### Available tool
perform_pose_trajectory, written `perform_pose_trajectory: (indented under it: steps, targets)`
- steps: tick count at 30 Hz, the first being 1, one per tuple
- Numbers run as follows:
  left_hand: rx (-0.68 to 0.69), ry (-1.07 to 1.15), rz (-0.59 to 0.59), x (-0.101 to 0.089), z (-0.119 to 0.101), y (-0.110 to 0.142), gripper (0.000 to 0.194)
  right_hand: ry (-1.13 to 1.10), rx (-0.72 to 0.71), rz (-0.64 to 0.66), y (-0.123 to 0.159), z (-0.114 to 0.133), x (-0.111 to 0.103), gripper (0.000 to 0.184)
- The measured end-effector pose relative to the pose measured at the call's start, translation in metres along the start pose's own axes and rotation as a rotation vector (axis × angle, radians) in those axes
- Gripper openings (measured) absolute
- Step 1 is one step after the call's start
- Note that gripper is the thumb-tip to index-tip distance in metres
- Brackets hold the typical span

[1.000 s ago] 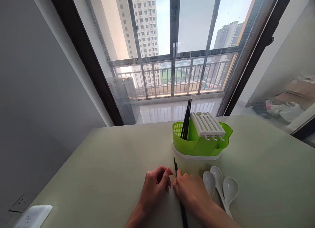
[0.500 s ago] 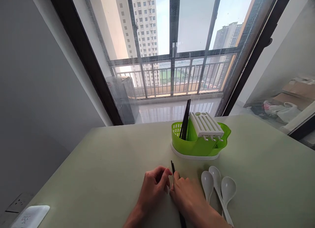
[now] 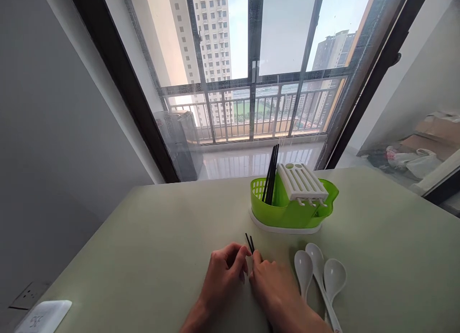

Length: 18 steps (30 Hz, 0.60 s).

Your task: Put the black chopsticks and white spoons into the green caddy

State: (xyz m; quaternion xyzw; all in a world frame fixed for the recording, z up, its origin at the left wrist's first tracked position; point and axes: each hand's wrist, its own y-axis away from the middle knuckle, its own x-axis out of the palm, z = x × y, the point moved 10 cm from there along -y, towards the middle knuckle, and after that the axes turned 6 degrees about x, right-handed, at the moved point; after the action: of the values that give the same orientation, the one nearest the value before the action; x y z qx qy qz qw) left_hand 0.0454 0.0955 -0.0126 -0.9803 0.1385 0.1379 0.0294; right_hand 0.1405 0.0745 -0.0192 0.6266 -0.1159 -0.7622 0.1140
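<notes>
Right hand (image 3: 275, 285): curled narrow over the loose chopsticks (image 3: 252, 245), apparently pinching both; underside of the grip hidden.
Left hand (image 3: 226, 270): just beside, curled, with thumb near index; whether bare or touching a stick, not clear.
Loose chopsticks: tips showing past the right fingertips, spread slightly apart; step in hand, by the look of it, gathering the pair.
Pinch: for the next move, likely needing both sticks evened up and pressed firmly together.
White spoons (image 3: 318, 263): three, lying beside the right hand.
Green caddy (image 3: 280, 215): upright farther off, holding standing chopsticks (image 3: 271, 179).
</notes>
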Motion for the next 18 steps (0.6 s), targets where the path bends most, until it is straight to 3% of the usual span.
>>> perform_pose_trajectory:
  steps: [3, 6, 9, 13, 18]
  targets:
    - [-0.01, 0.01, -0.011, -0.001, 0.001, 0.0, 0.045, -0.037, -0.001, 0.075, 0.001, -0.009, -0.002, 0.032]
    - [0.01, -0.008, -0.027, -0.003, -0.002, 0.001, 0.046, -0.192, -0.088, 0.039, 0.004, -0.013, -0.025, 0.025]
    - [0.033, -0.002, -0.007, -0.002, -0.006, 0.0, 0.048, -0.325, -0.161, -0.101, 0.008, -0.018, -0.062, 0.02]
    - [0.087, 0.025, 0.034, 0.0, -0.013, 0.001, 0.05, -0.492, -0.38, -0.377, 0.03, -0.011, -0.113, 0.021]
    - [0.174, 0.052, -0.02, -0.006, -0.022, 0.007, 0.05, -0.554, -0.519, -0.542, 0.054, -0.009, -0.133, 0.028]
